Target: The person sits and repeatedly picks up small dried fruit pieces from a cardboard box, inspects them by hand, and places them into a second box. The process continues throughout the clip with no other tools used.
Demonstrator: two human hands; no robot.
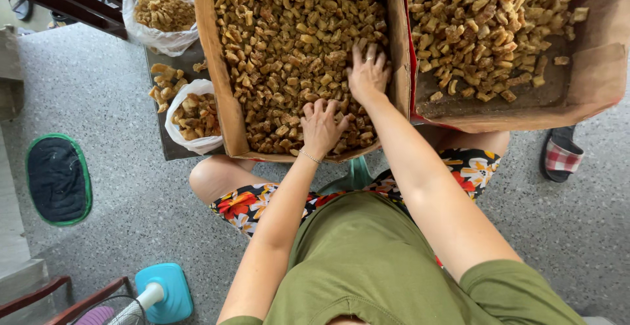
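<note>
The left hand (321,127) lies palm down with its fingers (308,110) curled into the golden-brown fried chunks (289,43) at the six o'clock end of the shallow brown cardboard tray (211,62). At its one o'clock, the right hand (367,74) rests on the same chunks, fingers spread flat beside the tray's right wall. A second cardboard tray (594,82) of chunks sits at three o'clock, two white plastic bags (190,112) at nine o'clock.

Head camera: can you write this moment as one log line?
left hand: in snack pieces | right hand: in snack pieces | box: full | second box: beside
</note>
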